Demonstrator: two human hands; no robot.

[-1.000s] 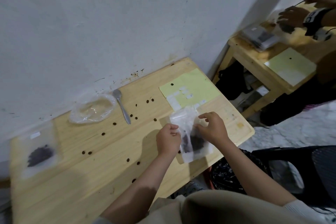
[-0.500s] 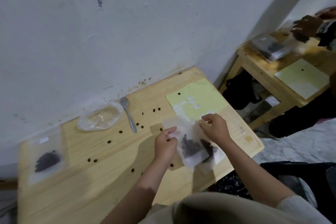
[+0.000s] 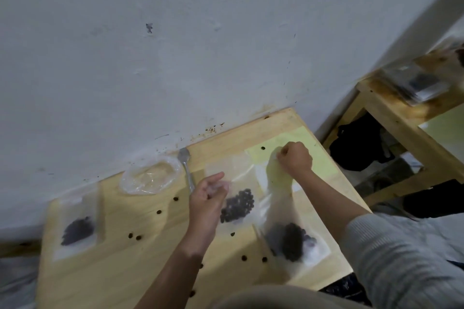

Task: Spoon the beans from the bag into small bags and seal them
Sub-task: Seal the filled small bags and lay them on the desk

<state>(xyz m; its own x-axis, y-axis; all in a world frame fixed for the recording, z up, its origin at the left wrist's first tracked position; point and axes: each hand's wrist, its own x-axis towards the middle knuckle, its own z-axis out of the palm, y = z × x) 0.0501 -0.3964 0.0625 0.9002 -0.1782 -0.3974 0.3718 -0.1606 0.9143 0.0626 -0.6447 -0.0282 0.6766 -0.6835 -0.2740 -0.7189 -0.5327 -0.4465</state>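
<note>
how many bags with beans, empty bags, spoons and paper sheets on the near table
small clear plastic bags holding dark beans: 3
crumpled empty clear plastic bag: 1
silver metal spoon: 1
pale yellow-green paper sheet: 1
total: 6

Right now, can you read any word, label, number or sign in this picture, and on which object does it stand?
None can be read.
White stickers on the yellow-green sheet: no print shows.
Small bag of beans at the left: a pale patch near its top, too blurred to read.
Bags on the far table: blurred.
</note>
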